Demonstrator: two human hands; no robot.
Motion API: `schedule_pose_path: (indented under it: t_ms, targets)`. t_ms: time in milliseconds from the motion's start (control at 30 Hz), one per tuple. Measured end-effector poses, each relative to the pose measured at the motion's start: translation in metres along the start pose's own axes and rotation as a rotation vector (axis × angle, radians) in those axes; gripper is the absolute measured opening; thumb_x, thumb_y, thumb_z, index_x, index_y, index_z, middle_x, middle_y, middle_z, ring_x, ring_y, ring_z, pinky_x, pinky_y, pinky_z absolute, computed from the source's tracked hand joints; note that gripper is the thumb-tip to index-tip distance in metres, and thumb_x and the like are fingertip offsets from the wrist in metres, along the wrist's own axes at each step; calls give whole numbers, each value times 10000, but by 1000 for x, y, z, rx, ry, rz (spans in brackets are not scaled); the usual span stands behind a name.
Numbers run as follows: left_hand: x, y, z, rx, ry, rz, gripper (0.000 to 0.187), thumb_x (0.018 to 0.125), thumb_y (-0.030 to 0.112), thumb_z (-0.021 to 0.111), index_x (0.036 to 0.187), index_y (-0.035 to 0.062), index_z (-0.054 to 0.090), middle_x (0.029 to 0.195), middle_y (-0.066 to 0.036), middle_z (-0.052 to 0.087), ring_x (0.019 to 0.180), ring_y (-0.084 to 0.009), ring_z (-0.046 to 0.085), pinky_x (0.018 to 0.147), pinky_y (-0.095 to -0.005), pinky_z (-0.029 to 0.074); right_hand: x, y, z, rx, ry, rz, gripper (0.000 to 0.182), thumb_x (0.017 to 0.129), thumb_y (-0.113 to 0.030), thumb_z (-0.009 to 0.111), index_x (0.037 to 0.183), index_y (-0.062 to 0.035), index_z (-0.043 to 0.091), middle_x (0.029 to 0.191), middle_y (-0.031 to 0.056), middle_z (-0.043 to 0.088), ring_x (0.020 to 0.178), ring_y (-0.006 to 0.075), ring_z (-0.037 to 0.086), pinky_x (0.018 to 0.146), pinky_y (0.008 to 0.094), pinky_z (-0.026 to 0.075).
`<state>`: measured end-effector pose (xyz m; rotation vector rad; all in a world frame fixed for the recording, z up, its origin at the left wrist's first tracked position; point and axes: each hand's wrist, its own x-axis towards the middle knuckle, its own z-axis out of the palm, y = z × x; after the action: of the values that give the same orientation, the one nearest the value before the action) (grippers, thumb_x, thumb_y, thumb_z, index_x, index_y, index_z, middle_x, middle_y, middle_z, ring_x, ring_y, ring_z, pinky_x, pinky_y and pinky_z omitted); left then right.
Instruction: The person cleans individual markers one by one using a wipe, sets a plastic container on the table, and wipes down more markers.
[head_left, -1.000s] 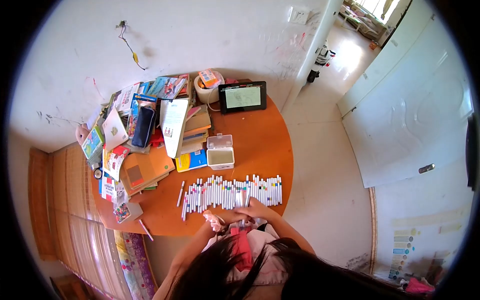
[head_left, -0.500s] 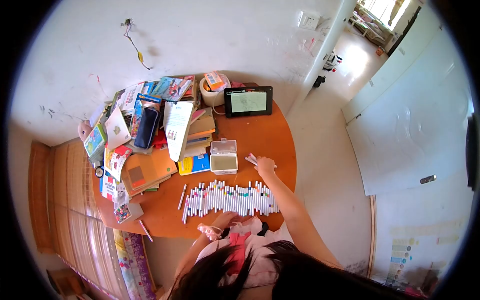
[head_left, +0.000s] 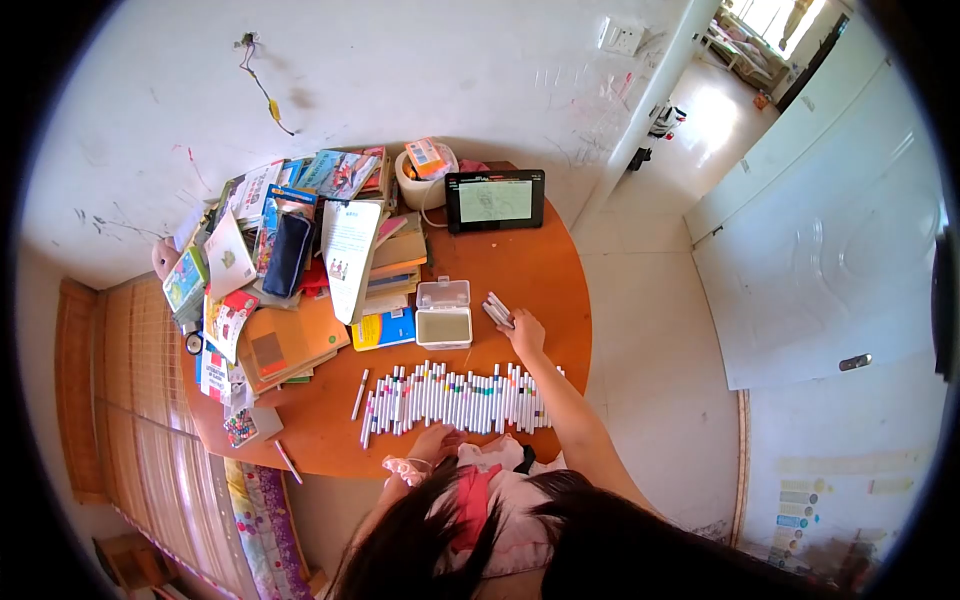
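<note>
Leftward, the left hand point(head_left: 432, 441) rests with loosely curled, empty fingers at the near edge of the row of markers point(head_left: 455, 395), most still lying on the table point(head_left: 540, 275). Further right, the right hand point(head_left: 523, 327) grips a few markers point(head_left: 497, 309) beside the open plastic box point(head_left: 443, 318), which looks empty.

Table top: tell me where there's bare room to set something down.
On the round table, bare wood lies between the tablet and the marker row, right of the white box, though the right hand holds markers there. The left side is crowded with books.
</note>
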<state>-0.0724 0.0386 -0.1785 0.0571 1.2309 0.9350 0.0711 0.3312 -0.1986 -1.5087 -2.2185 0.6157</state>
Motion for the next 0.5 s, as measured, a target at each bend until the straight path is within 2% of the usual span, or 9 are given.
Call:
schedule_pose_path:
  t_ms: [67, 133, 367, 500]
  targets:
    - [0, 2, 2, -18, 2, 8, 280, 993, 269, 436, 1040, 27, 567, 1051, -141, 657, 933, -237, 638, 814, -340, 529, 0, -3, 1, 56, 12, 25, 344, 710, -336, 795, 833, -68, 618, 893, 104, 647, 826, 327, 627, 698, 419, 493]
    - [-3, 5, 5, 75, 78, 61, 292, 976, 270, 454, 960, 16, 597, 1045, -131, 667, 887, -214, 648, 750, -319, 524, -2, -8, -2, 69, 27, 15, 330, 720, -329, 790, 826, -68, 617, 883, 105, 647, 826, 327, 626, 696, 416, 493]
    - [-4, 7, -2, 41, 46, 55, 257, 971, 251, 472, 972, 29, 601, 1001, -116, 680, 893, -210, 659, 741, -311, 523, -12, 1, -6, 111, 118, -18, 304, 776, -327, 752, 824, -58, 618, 847, 112, 640, 799, 314, 625, 668, 400, 481]
    - [3, 7, -2, 142, 79, 137, 246, 972, 251, 486, 989, 36, 605, 997, -104, 682, 879, -186, 653, 743, -300, 515, -28, -1, -14, 179, 233, -50, 282, 807, -308, 731, 834, -49, 622, 823, 116, 640, 767, 310, 624, 655, 396, 477]
